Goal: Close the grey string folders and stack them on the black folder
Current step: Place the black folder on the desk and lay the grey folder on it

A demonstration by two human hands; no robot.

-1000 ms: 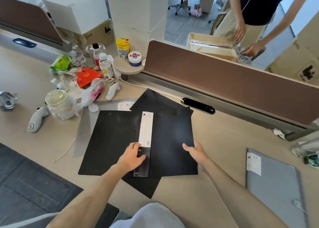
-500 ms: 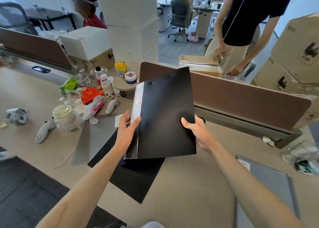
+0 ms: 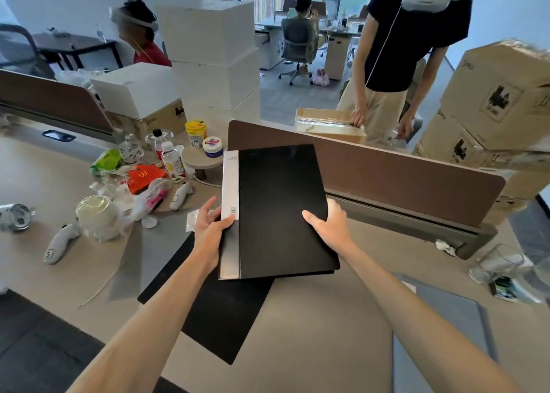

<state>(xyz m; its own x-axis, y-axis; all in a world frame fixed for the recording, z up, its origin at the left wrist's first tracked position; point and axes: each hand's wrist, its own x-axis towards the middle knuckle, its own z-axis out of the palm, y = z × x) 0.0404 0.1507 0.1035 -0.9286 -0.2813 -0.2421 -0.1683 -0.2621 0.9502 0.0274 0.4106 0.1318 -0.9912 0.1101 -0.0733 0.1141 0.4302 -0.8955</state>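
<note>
**Black folder lifted clear of the desk in both hands**

The person held the closed black folder [image 3: 285, 211] up off the desk [image 3: 312, 318], tilted with its far edge raised toward the brown divider panel [image 3: 387, 178]. The left hand [image 3: 209, 232] gripped the spine side, thumb laid across the pale spine strip [image 3: 229, 214] and fingers wrapped behind it. The right hand [image 3: 326, 227] clasped the opposite long edge, thumb on the front cover and the other fingers hidden behind (so both hands were closed on the same folder).

Beneath it, a second black sheet [image 3: 220, 318] lay flat on the desk, one corner pointing toward the person. A grey string folder [image 3: 446, 327] lay flat to the right, near the desk's front edge, partly covered by the right forearm; whether its string was fastened could not be told. Another grey folder [image 3: 128, 261] lay to the left of the black sheet, blurred, its closure unreadable as well.

The left part of the desk was cluttered: a white controller [image 3: 59, 245], a clear lidded cup [image 3: 95, 214], a red carton [image 3: 145, 177], bottles and a yellow-lidded jar [image 3: 195, 132]. Beyond the divider a standing person in a dark top [image 3: 410, 35] had both hands at an open cardboard box [image 3: 327, 124].
</note>
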